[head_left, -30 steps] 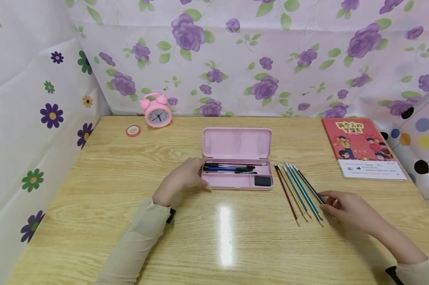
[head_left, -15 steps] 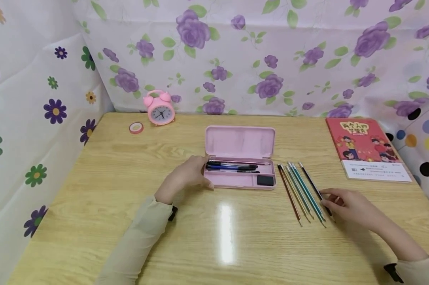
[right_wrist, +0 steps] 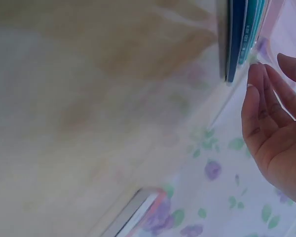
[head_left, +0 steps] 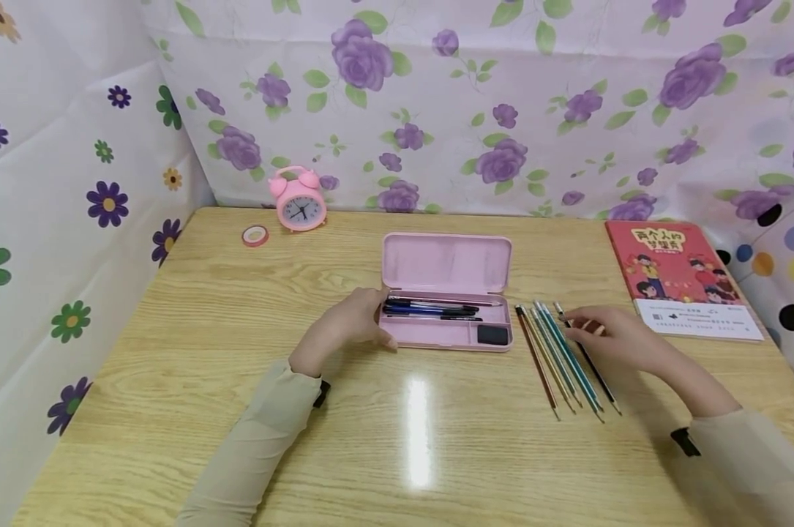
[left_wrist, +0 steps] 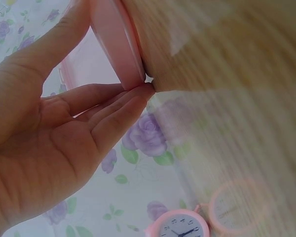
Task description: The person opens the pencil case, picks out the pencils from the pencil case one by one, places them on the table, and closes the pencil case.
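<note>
My left hand [head_left: 344, 326] holds the left end of the open pink pencil case [head_left: 426, 335], with the thumb at the front and the fingers at the back. Several pens [head_left: 429, 311] and a pencil lie in the case's long compartment; a black eraser [head_left: 492, 335] sits at the front right. To the right of the case, several pencils [head_left: 555, 359] lie side by side. My right hand [head_left: 617, 337] hovers by the upper end of the black pencil [head_left: 597, 373], its fingers loosely bent. In the right wrist view, the fingertips [right_wrist: 256, 69] appear apart from the pencils.
A red book [head_left: 673, 263] lies at the back right. The pink alarm clock [head_left: 303, 208] stands at the back left beside a roll of tape [head_left: 255, 236]. Flowered cloth [head_left: 397, 110] hangs behind the wooden table [head_left: 238, 315].
My right hand has moved from the lower part of the black pencil up to its far end. That pencil has shifted slightly toward the others. My left hand stays on the case.
</note>
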Demonstrator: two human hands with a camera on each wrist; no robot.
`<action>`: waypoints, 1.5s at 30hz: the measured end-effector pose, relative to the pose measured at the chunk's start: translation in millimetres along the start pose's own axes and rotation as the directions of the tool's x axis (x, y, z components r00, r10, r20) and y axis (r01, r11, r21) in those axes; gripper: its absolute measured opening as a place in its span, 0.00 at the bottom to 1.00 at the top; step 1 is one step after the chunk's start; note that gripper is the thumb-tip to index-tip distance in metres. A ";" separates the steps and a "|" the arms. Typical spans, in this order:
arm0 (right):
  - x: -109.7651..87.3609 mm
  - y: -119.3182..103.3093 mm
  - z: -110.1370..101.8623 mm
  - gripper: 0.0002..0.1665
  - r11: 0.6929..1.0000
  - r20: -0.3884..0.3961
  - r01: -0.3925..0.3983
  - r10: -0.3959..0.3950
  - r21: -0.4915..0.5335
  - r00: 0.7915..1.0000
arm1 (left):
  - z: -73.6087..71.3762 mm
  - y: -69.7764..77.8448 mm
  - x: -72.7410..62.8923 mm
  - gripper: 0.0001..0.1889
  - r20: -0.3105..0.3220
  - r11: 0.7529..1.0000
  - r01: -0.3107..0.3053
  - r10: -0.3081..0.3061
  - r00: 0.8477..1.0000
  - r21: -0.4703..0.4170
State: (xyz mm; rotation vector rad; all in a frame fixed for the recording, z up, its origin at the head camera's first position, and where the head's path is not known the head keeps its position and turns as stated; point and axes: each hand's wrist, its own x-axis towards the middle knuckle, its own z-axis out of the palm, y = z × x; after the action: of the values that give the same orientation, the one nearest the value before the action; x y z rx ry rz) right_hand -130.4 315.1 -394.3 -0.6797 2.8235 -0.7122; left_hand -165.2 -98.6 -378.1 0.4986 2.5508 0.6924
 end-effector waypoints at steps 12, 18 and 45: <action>71.1 -26.6 8.7 0.12 0.978 -0.022 0.204 -0.205 -0.032 0.979 | 4.1 -1.7 1.9 0.53 -0.001 1.000 -0.007 0.007 1.000 0.001; 94.7 -44.6 17.7 0.09 0.961 -0.014 0.262 -0.264 -0.084 0.964 | 2.2 2.0 1.0 0.53 -0.002 1.000 -0.004 0.004 1.000 -0.005; 113.6 -84.4 34.6 0.04 0.882 0.150 0.243 -0.198 -0.403 0.969 | 0.6 1.4 -0.3 0.50 -0.025 1.000 -0.018 0.018 1.000 0.004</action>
State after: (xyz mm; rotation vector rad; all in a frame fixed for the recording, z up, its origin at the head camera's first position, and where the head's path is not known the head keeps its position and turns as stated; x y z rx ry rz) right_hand -189.4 182.0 -387.9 -1.0848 2.8470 -0.0766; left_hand -164.3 -97.4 -377.7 0.5184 2.5741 0.7046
